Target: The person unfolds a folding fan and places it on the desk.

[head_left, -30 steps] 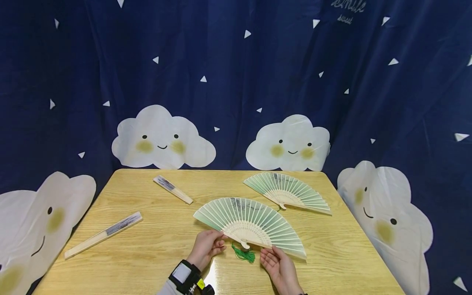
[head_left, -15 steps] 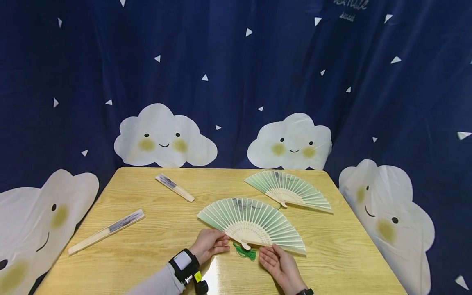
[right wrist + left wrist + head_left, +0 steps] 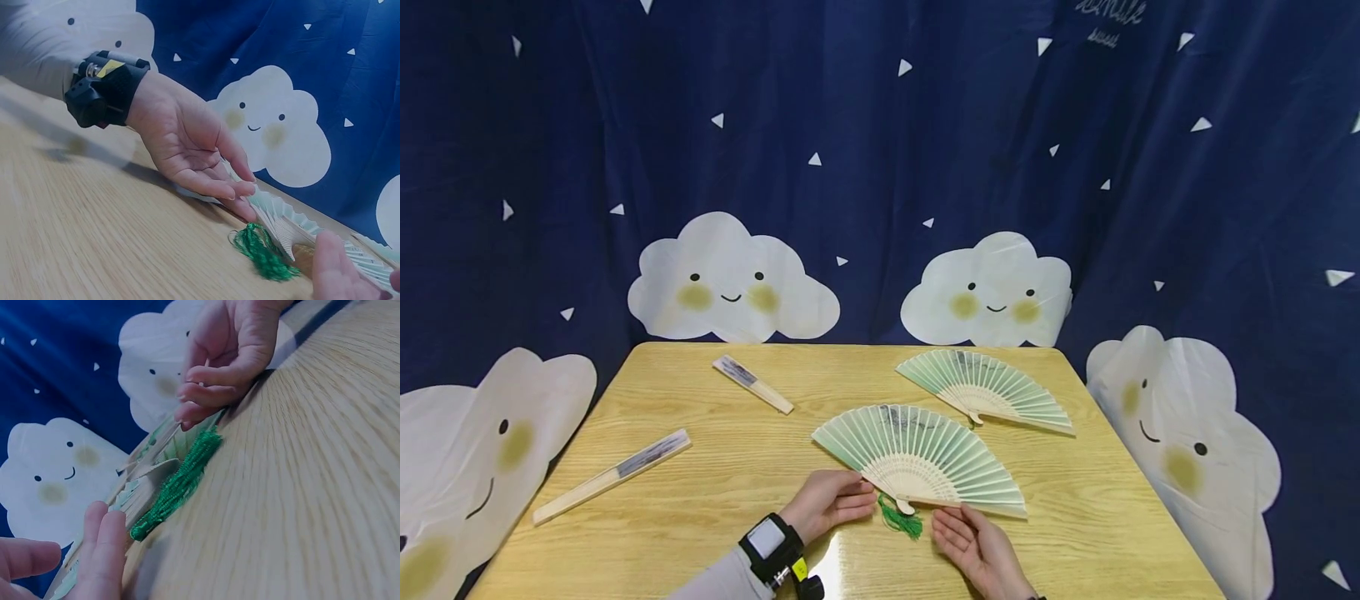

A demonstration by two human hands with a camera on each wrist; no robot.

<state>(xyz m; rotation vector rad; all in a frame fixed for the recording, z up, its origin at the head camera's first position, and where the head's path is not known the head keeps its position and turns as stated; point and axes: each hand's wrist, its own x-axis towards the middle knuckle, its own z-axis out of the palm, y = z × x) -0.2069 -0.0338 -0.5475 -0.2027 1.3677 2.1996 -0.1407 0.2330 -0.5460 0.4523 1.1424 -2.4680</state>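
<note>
A pale green folding fan (image 3: 917, 467), spread wide with bare slats near its pivot, lies at the front middle of the table in the head view. At its left edge stick my left hand (image 3: 827, 506) holds it between thumb and fingertips, the lower fingers loosely extended. My right hand (image 3: 985, 550), palm turned inward, has its thumb and fingertips at the right edge stick, with the other fingers half bent. Between both hands a green tassel (image 3: 901, 518) hangs from the pivot onto the wood; the left wrist view shows the tassel (image 3: 181, 484) close up.
A second spread green fan (image 3: 988, 387) lies at the back right of the wooden table (image 3: 737, 467). Two folded fans are on the left, one folded fan (image 3: 752, 383) farther back and another folded fan (image 3: 613, 477) nearer. A dark blue curtain (image 3: 865, 125) stands behind.
The spread fan's left tip has shifted right and its pivot has come slightly right and nearer. Both hands have moved a little right with it; the left hand's lower fingers look straighter.
</note>
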